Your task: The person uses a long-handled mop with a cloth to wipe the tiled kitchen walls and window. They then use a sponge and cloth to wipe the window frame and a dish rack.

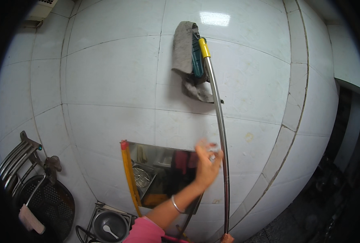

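A flat mop with a grey pad [183, 48] on a dark green plate [197, 59] rests against the white tiled wall. Part of its pad hangs loose below the plate. A yellow collar [204, 48] joins the plate to a long steel pole [218, 106]. My right hand [227, 238], mostly cut off by the lower edge, grips the pole's low end. My left hand [209, 164] is blurred, its fingers apart, just left of the pole. A bangle [177, 204] circles that wrist, below which a pink sleeve [146, 231] shows.
Behind my left arm is a mirror [155, 170], with a yellow pole [129, 176] along its left side. A metal bowl [110, 223] holding a white spoon sits lower left. Farther left are a dark perforated plastic piece [58, 203] and a metal-tube rack [19, 158].
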Available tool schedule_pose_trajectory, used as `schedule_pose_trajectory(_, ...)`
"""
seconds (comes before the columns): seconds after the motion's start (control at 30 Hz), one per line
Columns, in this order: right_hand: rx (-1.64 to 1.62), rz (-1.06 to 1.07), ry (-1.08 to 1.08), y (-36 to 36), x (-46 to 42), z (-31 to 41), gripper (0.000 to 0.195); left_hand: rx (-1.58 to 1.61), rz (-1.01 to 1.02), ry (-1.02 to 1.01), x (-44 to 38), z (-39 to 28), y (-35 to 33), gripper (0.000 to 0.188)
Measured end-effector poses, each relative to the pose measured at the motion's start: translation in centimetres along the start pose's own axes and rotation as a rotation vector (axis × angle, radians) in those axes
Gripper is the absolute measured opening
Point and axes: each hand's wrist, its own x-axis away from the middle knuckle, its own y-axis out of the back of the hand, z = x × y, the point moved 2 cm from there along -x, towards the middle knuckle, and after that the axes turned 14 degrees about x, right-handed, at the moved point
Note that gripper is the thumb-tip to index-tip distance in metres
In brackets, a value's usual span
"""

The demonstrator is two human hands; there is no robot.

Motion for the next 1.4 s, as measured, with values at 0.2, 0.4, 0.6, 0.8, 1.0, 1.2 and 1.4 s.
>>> schedule_pose_trajectory(0.2, 0.007, 0.06, -0.048, 1.1, 0.1, 2.9, 0.029, -0.379, 0.034, -0.196, -5.1, -9.4, 0.1, 0.087)
schedule_pose_trajectory(0.4, 0.222, 0.281, -0.201, 3.3, -2.6, 2.1, 0.033, -0.214, -0.251, -0.047, -10.2, -10.5, 4.8, 0.079)
schedule_pose_trajectory(0.6, 0.5, -0.214, 0.01, 8.1, -5.4, 2.5, 0.031, -0.233, -0.462, -0.137, -9.8, -11.1, 8.5, 0.064)
schedule_pose_trajectory(0.8, 0.62, -0.532, 0.168, 16.8, -10.5, 2.5, 0.037, -0.035, -0.467, -0.194, -6.9, -10.0, 12.6, 0.052)
schedule_pose_trajectory(1.0, 0.668, -0.482, 0.306, 23.7, -13.7, 2.8, 0.041, 0.123, -0.486, -0.079, -5.2, -8.2, 14.4, 0.029)
schedule_pose_trajectory(1.2, 0.712, -0.314, 0.249, 21.8, -12.4, -0.3, 0.042, 0.175, -0.51, -0.112, -4.9, -7.9, 13.8, 0.02)
schedule_pose_trajectory(1.4, 0.602, -0.047, 0.207, 18.0, -9.5, -2.6, 0.035, 0.131, -0.463, -0.071, -3.6, -7.1, 13.6, 0.02)
